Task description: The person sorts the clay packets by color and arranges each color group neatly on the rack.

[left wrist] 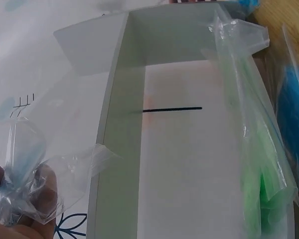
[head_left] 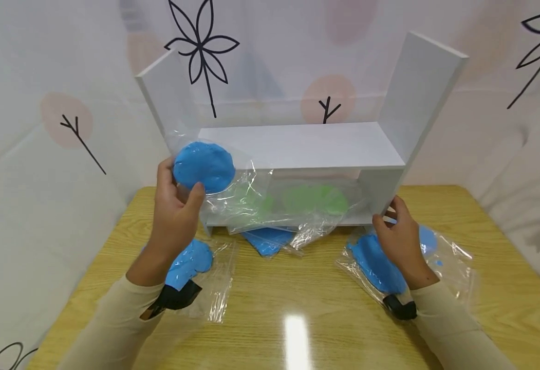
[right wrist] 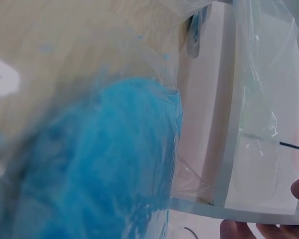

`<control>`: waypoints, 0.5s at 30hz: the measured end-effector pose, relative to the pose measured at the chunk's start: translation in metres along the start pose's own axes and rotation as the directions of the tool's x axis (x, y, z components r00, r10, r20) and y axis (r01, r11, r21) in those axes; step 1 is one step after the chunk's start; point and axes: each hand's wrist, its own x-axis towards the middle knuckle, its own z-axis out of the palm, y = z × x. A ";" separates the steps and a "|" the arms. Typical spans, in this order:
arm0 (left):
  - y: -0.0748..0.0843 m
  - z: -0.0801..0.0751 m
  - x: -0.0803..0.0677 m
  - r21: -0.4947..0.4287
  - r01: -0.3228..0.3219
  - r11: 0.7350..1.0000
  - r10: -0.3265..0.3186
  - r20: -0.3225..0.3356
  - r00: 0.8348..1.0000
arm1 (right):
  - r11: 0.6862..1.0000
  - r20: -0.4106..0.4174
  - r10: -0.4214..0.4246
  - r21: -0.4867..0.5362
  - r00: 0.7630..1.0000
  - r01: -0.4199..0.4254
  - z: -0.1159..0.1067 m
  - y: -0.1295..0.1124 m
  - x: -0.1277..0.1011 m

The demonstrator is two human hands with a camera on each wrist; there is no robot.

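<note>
My left hand (head_left: 172,218) holds a clear plastic bag with a flat round mass of blue, putty-like material (head_left: 205,167). The thumb lies at its lower edge and the fingers go behind it; in the left wrist view the clear film bunches among the fingers. A white shelf unit (head_left: 302,146) with two upright side panels stands in front of me. My right hand (head_left: 401,241) grips the lower edge of its right side panel, with the fingers outside and the thumb inside, as the right wrist view shows. A clear bag with green material (head_left: 316,199) hangs across the shelf's lower opening.
On the wooden table (head_left: 297,288), bagged blue material lies below the left wrist (head_left: 193,259), under the shelf's front (head_left: 270,240) and by the right wrist (head_left: 376,264). A patterned cloth (head_left: 270,61) hangs behind the shelf. Both wrists wear dark straps.
</note>
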 end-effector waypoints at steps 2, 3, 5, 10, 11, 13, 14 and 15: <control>-0.001 0.002 0.004 -0.002 0.006 1.000 -0.006 0.004 1.000 | 1.000 0.002 0.005 -0.003 1.000 -0.005 0.000 0.001 0.000; -0.002 0.003 0.006 0.000 0.007 1.000 -0.007 0.005 1.000 | 1.000 0.002 0.004 -0.004 1.000 -0.004 0.000 0.001 0.000; -0.004 0.005 0.011 0.029 0.013 0.999 -0.013 0.006 1.000 | 1.000 0.001 0.003 -0.006 1.000 -0.003 0.000 0.002 -0.001; -0.009 0.007 0.021 0.104 0.029 0.994 -0.030 0.012 0.999 | 1.000 -0.008 -0.006 -0.019 1.000 0.006 -0.001 0.002 -0.001; -0.010 0.008 0.023 0.110 0.031 0.993 -0.033 0.015 0.999 | 1.000 -0.010 -0.007 -0.023 1.000 0.007 -0.001 0.002 -0.001; -0.012 0.008 0.025 0.145 0.035 0.989 -0.038 0.019 0.999 | 1.000 -0.013 -0.009 -0.026 1.000 0.008 0.000 0.001 0.000; -0.013 0.008 0.026 0.166 0.035 0.985 -0.039 0.018 0.999 | 1.000 -0.013 -0.010 -0.026 1.000 0.009 0.000 0.001 0.000; -0.014 0.009 0.027 0.185 0.033 0.982 -0.036 0.017 0.999 | 1.000 -0.012 -0.012 -0.025 1.000 0.011 0.001 0.001 0.000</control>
